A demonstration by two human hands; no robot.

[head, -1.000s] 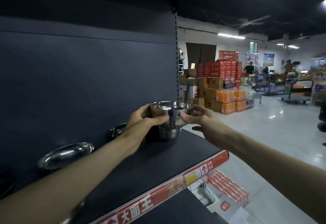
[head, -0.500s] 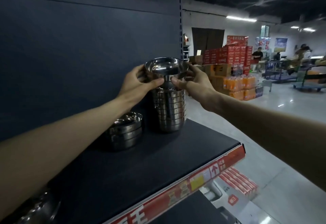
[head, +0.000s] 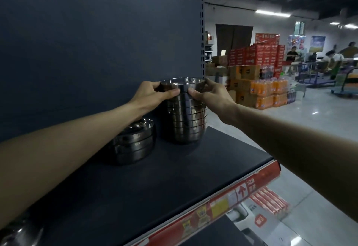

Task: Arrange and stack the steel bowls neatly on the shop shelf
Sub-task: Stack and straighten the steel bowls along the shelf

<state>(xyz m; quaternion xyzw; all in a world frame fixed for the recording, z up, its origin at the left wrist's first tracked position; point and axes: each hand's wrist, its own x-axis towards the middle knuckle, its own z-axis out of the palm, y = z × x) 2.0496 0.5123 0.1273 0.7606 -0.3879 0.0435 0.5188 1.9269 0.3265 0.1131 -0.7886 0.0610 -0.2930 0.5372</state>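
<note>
Our left hand (head: 153, 93) and right hand (head: 211, 95) grip the top bowl (head: 184, 85) from either side. It sits nested on the tall stack (head: 186, 123) of bowls at the far right corner of the shelf (head: 174, 178). A shorter stack (head: 133, 143) of nested bowls stands just beside it, to its left.
</note>
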